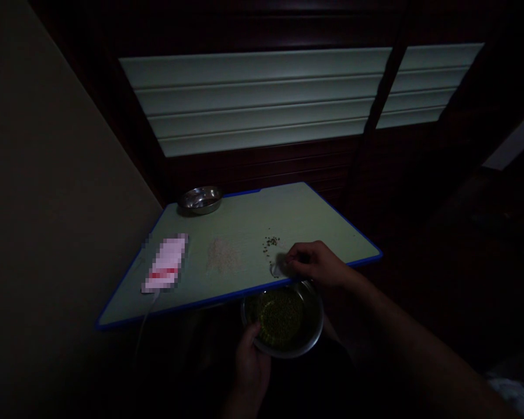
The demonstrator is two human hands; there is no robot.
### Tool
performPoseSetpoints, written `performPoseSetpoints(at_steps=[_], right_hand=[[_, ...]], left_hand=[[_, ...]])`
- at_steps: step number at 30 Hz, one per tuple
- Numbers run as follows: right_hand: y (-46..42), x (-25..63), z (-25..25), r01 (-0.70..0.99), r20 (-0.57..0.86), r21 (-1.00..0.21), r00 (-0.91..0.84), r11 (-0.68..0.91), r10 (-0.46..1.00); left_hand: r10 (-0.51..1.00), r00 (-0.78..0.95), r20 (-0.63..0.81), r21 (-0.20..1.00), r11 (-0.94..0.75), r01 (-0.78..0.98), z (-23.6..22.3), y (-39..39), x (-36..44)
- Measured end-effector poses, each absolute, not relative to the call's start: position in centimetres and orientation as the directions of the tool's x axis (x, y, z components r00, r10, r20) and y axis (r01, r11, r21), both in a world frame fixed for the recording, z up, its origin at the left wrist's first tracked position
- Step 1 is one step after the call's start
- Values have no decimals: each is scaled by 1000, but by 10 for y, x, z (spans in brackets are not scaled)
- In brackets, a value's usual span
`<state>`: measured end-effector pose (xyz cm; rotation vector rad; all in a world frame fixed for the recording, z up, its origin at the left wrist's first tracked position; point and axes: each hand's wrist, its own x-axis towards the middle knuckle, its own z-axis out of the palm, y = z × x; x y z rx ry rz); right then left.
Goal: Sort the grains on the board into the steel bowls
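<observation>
The lower bowl [315, 329] looks to me like smooth, shiny metal, and the far bowl [201, 200] has the same polished gleam, while the board [253, 224] reads as matt plastic with a smooth blue rim [227, 297]. On it the pale heap [222, 255] looks dry and grainy. Behind, the dark frame [262, 26] seems to be wood (hard to be sure in this gloom), around smooth, pale slats [253, 98].
</observation>
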<state>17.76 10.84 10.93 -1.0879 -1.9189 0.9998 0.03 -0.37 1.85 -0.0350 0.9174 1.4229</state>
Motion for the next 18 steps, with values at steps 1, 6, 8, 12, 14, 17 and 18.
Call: performPoseSetpoints(at_steps=[1,6,8,12,14,17,18], right_hand=[[107,176,109,346,201,-869,-408,354,891],[100,171,109,348,201,-863,-429,366,881],[99,170,109,347,203,-862,-433,370,878],[100,168,109,359,205,-863,-396,356,895],[103,168,110,400,214,-849,-337,345,917],[108,167,109,468,213,-826,-256,314,943],[109,167,109,486,212,-820,-233,302,949]], left_hand=[[824,-121,-553,492,205,-846,18,-4,0],[834,-114,-541,495,206,-844,17,-3,1],[833,-120,-540,498,202,-844,17,-3,1],[820,-119,-559,475,199,-857,20,-4,1],[810,-123,-573,468,201,-861,21,-4,1],[804,-137,-578,465,187,-865,23,-5,2],[805,-135,-578,462,186,-867,23,-5,2]])
